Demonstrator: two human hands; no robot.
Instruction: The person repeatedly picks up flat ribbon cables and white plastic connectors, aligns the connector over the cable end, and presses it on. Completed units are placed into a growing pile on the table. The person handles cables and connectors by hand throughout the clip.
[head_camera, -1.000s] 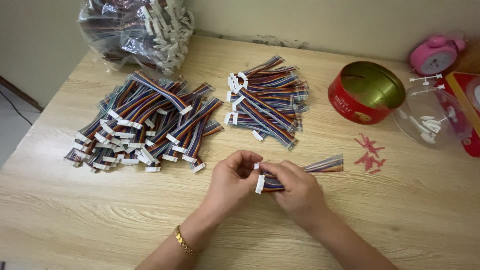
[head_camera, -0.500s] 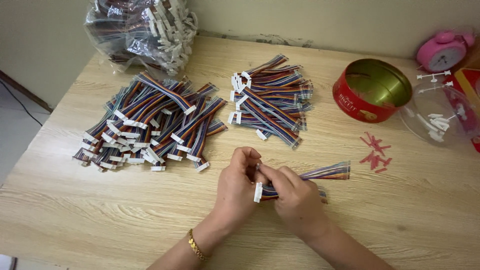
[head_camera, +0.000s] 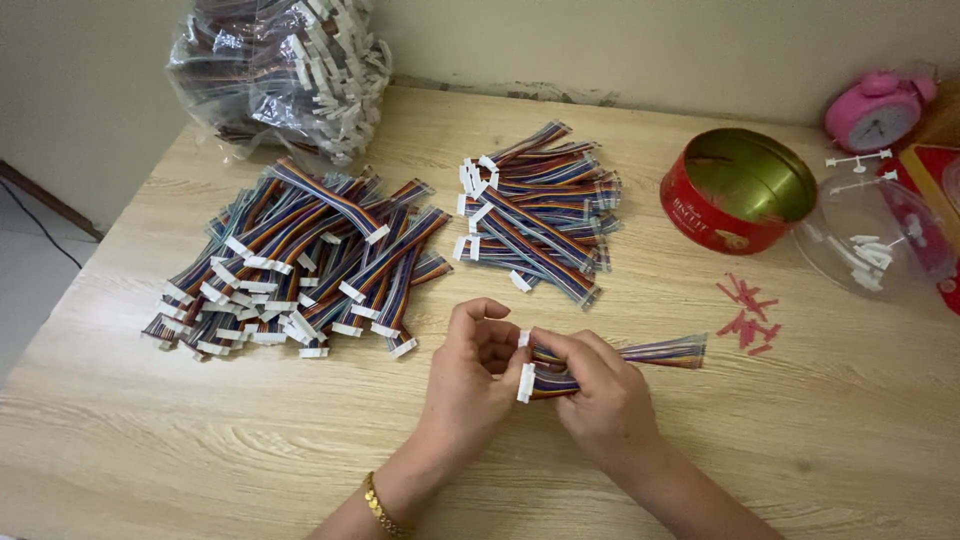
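A small bundle of ribbon cables (head_camera: 640, 358) with white connectors is held just above the tabletop (head_camera: 820, 440), clasped in the closed right hand (head_camera: 600, 400); its connector end is pinched by the fingers of the left hand (head_camera: 470, 375).

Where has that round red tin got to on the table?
In the head view, the red tin stands open at the table's far right, between the smaller cable pile and the clear plastic lid, below the pink clock.
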